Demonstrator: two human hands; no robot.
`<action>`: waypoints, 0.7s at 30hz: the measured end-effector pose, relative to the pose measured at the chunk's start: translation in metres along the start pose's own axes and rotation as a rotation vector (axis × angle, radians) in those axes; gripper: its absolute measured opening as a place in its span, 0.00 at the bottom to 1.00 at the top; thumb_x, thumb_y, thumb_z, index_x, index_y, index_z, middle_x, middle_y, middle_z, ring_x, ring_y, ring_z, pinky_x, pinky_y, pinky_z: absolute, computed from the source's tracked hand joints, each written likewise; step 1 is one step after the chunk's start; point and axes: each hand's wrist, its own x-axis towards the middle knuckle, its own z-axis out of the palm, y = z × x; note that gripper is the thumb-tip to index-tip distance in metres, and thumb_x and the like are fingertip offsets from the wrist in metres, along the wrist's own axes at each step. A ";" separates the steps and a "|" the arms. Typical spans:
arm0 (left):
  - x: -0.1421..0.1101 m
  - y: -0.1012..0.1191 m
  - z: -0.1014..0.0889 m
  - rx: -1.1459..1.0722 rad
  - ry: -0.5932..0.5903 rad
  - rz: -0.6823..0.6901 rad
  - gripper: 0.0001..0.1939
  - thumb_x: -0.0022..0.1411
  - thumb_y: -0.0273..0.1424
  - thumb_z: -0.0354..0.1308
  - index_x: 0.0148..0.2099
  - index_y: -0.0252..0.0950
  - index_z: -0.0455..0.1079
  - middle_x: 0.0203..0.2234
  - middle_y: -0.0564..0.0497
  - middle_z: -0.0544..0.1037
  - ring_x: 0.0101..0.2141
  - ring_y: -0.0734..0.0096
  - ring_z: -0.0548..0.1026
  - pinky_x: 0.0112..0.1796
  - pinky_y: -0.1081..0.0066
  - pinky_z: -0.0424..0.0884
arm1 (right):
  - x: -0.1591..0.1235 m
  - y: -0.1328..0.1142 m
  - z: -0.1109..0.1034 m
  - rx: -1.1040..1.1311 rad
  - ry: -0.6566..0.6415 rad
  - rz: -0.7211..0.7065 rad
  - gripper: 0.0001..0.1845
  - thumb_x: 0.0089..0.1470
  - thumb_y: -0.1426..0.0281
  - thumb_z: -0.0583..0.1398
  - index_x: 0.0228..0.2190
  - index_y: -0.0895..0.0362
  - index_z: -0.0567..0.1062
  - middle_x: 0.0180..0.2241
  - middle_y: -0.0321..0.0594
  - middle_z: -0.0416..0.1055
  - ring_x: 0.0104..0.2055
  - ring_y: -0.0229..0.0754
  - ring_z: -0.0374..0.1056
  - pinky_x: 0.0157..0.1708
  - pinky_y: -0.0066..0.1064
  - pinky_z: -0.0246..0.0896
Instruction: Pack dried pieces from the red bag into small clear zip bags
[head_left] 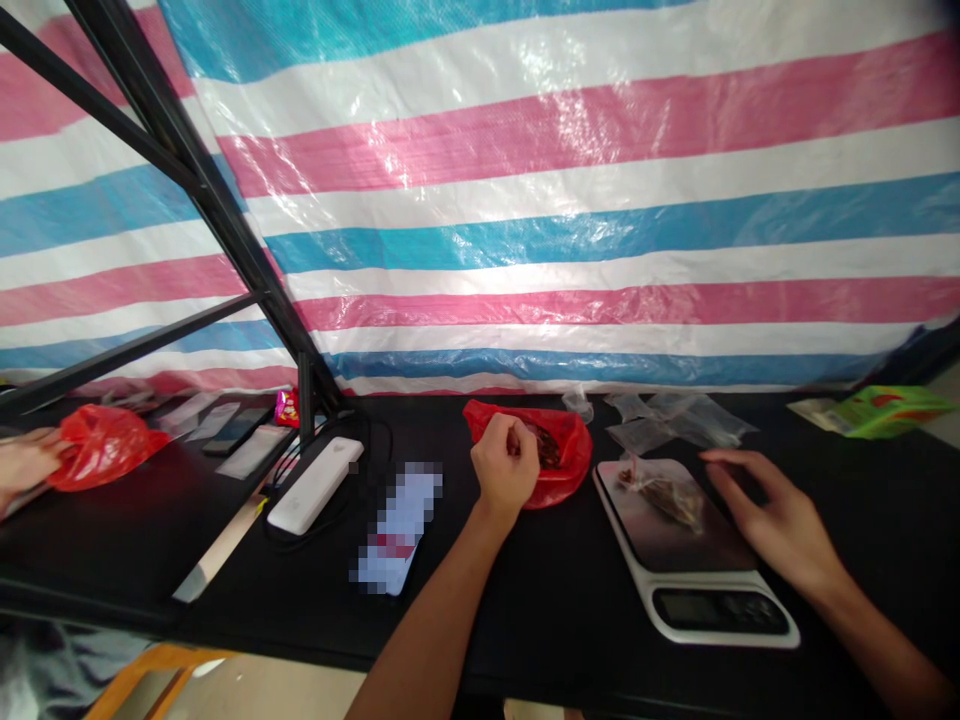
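My left hand (pixel 508 465) is closed over the left side of a red plastic bag (pixel 574 465), its fingers curled together. Whatever those fingers hold is hidden or too small to name. Dark brown dried pieces (pixel 550 447) lie inside the bag's mouth. Beside it stands a white kitchen scale (pixel 645 590) with a metal plate. A small clear plastic bag (pixel 670 500) with brownish contents lies on that plate. At the scale's right edge, my right hand (pixel 780 525) is open, thumb and fingers apart, holding nothing visible.
Several clear plastic bags (pixel 675 420) lie behind the scale, and a green packet (pixel 892 410) at right. Left are a phone (pixel 397 530), a white power bank (pixel 315 487) with cables and a black metal frame (pixel 225 235). Another person's hand (pixel 30 465) touches a red bag (pixel 109 447).
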 end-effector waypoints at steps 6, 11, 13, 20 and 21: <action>-0.001 0.000 0.000 0.008 -0.009 0.021 0.11 0.68 0.26 0.53 0.31 0.40 0.65 0.23 0.56 0.70 0.24 0.74 0.68 0.30 0.74 0.65 | -0.003 -0.030 -0.001 -0.121 -0.287 -0.247 0.27 0.60 0.50 0.62 0.57 0.45 0.77 0.57 0.47 0.76 0.62 0.61 0.66 0.63 0.56 0.56; 0.001 0.001 -0.001 0.014 -0.001 0.020 0.12 0.69 0.26 0.53 0.30 0.40 0.65 0.23 0.56 0.69 0.24 0.74 0.69 0.30 0.74 0.65 | 0.006 -0.037 0.016 -0.322 -0.391 -0.402 0.22 0.57 0.51 0.67 0.51 0.42 0.80 0.53 0.41 0.80 0.62 0.64 0.65 0.62 0.62 0.54; 0.003 0.001 -0.001 0.012 0.009 0.025 0.12 0.69 0.26 0.52 0.30 0.40 0.64 0.22 0.56 0.69 0.24 0.74 0.68 0.30 0.74 0.65 | 0.012 -0.045 0.022 -0.266 -0.402 -0.419 0.19 0.60 0.53 0.64 0.51 0.43 0.80 0.52 0.41 0.80 0.59 0.61 0.69 0.60 0.59 0.58; 0.005 0.001 -0.002 0.026 0.029 0.026 0.12 0.68 0.25 0.52 0.30 0.40 0.63 0.22 0.57 0.67 0.23 0.75 0.66 0.29 0.73 0.62 | 0.034 -0.117 0.052 -0.182 -0.524 -0.541 0.17 0.64 0.68 0.58 0.52 0.49 0.79 0.51 0.42 0.80 0.50 0.51 0.77 0.50 0.41 0.70; 0.005 0.000 -0.002 0.028 0.031 0.023 0.12 0.68 0.25 0.52 0.30 0.40 0.63 0.22 0.57 0.66 0.23 0.75 0.66 0.29 0.73 0.62 | 0.037 -0.124 0.059 -0.215 -0.509 -0.567 0.17 0.62 0.71 0.58 0.51 0.50 0.79 0.49 0.43 0.81 0.48 0.51 0.77 0.50 0.43 0.69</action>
